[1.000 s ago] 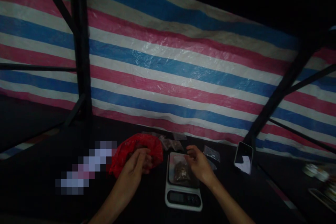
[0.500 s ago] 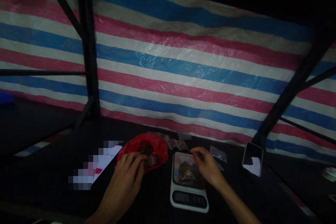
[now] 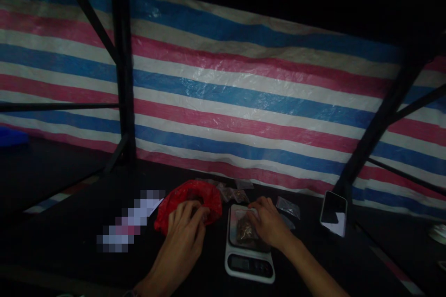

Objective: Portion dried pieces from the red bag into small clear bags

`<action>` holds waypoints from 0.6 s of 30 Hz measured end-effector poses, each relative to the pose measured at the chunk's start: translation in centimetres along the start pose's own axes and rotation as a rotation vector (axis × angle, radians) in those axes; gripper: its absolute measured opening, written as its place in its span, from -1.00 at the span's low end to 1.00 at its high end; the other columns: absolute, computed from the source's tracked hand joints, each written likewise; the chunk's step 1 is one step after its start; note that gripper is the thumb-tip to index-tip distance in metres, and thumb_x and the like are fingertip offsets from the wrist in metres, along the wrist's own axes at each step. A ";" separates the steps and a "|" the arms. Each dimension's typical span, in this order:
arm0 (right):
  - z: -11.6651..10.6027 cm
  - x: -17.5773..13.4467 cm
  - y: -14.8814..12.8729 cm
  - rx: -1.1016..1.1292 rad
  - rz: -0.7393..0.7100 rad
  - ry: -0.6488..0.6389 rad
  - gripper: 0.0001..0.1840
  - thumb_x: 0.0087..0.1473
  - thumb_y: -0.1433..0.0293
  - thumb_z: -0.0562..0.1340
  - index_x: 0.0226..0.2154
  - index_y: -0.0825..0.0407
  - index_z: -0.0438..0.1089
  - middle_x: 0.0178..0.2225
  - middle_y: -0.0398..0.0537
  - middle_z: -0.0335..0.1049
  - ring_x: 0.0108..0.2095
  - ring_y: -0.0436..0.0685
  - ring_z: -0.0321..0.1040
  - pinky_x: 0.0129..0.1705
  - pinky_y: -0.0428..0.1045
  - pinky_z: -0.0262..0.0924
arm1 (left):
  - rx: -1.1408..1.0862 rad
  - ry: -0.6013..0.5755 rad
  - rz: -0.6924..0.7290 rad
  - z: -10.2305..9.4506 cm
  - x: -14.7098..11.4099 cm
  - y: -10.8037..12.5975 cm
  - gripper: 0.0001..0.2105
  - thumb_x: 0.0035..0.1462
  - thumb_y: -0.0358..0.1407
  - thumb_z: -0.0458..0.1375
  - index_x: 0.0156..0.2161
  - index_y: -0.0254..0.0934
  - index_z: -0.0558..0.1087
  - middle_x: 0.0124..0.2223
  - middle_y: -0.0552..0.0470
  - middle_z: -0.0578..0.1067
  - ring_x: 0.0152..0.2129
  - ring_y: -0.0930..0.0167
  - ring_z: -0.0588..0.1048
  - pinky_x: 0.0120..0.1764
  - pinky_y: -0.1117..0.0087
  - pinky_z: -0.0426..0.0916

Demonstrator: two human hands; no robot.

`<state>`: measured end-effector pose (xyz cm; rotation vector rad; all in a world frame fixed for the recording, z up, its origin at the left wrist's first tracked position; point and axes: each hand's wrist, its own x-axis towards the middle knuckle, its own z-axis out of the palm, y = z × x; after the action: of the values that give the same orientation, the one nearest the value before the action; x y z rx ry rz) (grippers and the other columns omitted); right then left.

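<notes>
Left hand (image 3: 186, 227) fingers curled into red bag (image 3: 188, 197), bottom centre; right hand (image 3: 266, 225) pinching clear pouch (image 3: 245, 229) on scale (image 3: 249, 260).

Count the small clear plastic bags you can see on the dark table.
4, perhaps more: one on the kitchen scale under the right hand, two behind the red plastic bag at and, one right of the scale. Darkness may hide others.

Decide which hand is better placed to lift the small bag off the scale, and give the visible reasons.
Probably the right hand: it already rests on the small bag on the scale. The left hand is busy at the red bag.
</notes>
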<state>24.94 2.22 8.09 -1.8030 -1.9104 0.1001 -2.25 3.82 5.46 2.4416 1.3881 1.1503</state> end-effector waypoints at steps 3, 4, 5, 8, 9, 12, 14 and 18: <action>-0.7 0.4 -0.9 -0.085 -0.007 -0.047 -0.68 0.31 0.34 0.16 -0.03 0.01 0.60 0.00 0.22 0.46 0.09 0.41 0.31 0.17 0.24 0.19 | 0.003 -0.001 0.011 0.0 0.1 0.6 -0.67 0.31 -0.45 -0.03 -0.01 -0.12 0.52 0.08 -0.11 0.52 0.07 0.09 0.44 0.07 -0.10 0.33; -1.0 0.6 -1.1 -0.107 -0.008 -0.067 -0.66 0.33 0.32 0.14 -0.01 0.03 0.59 0.02 0.23 0.45 0.10 0.41 0.30 0.18 0.23 0.18 | 0.002 0.000 0.010 -0.1 0.1 0.7 -0.66 0.31 -0.46 -0.03 -0.01 -0.11 0.52 0.08 -0.11 0.51 0.07 0.09 0.43 0.07 -0.09 0.33; -1.3 0.8 -1.3 -0.127 -0.010 -0.091 -0.64 0.34 0.31 0.13 0.00 0.05 0.58 0.03 0.22 0.45 0.11 0.40 0.29 0.19 0.23 0.17 | 0.000 -0.001 0.007 -0.2 0.1 0.9 -0.66 0.31 -0.47 -0.04 -0.01 -0.11 0.52 0.08 -0.10 0.51 0.07 0.10 0.43 0.06 -0.08 0.33; -1.9 1.2 -1.5 -0.179 -0.014 -0.173 -0.61 0.37 0.30 0.09 -0.01 0.06 0.58 0.03 0.20 0.49 0.12 0.39 0.31 0.19 0.22 0.17 | 0.000 -0.006 -0.015 -0.5 0.1 1.4 -0.65 0.29 -0.50 -0.03 -0.03 -0.11 0.52 0.06 -0.08 0.51 0.03 0.13 0.44 0.04 -0.04 0.34; -1.9 1.2 -1.5 -0.195 -0.015 -0.200 -0.61 0.37 0.30 0.08 -0.01 0.06 0.59 0.03 0.20 0.51 0.11 0.39 0.32 0.18 0.22 0.18 | 0.002 -0.006 -0.022 -0.6 0.0 1.6 -0.65 0.28 -0.51 -0.03 -0.04 -0.11 0.52 0.06 -0.07 0.51 0.02 0.14 0.45 0.04 -0.03 0.35; -1.8 1.4 -1.5 -0.243 -0.019 -0.267 -0.59 0.38 0.30 0.07 0.01 0.07 0.58 0.03 0.22 0.53 0.12 0.40 0.35 0.18 0.23 0.18 | 0.006 -0.007 -0.035 -0.4 -0.3 2.2 -0.62 0.24 -0.55 -0.02 -0.04 -0.10 0.53 0.06 -0.06 0.52 0.02 0.16 0.45 0.04 -0.01 0.36; -1.8 1.5 -1.5 -0.273 -0.018 -0.296 -0.57 0.38 0.29 0.06 0.03 0.06 0.58 0.03 0.23 0.53 0.12 0.41 0.37 0.19 0.24 0.18 | -0.020 -0.035 -0.053 -0.1 -0.5 2.5 -0.61 0.24 -0.56 -0.02 -0.04 -0.10 0.53 0.07 -0.06 0.52 0.04 0.16 0.45 0.07 -0.01 0.35; -2.6 2.0 -1.8 -0.310 -0.027 -0.308 -0.57 0.36 0.35 0.05 0.05 0.07 0.57 0.05 0.23 0.52 0.12 0.39 0.38 0.16 0.20 0.21 | -0.078 -0.072 -0.105 0.2 -1.0 3.2 -0.61 0.24 -0.56 -0.03 -0.06 -0.11 0.54 0.06 -0.06 0.52 0.06 0.18 0.44 0.09 0.03 0.35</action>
<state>24.34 3.14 11.61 -2.0596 -2.2680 0.0791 -0.17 1.27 6.17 2.3041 1.4047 1.0615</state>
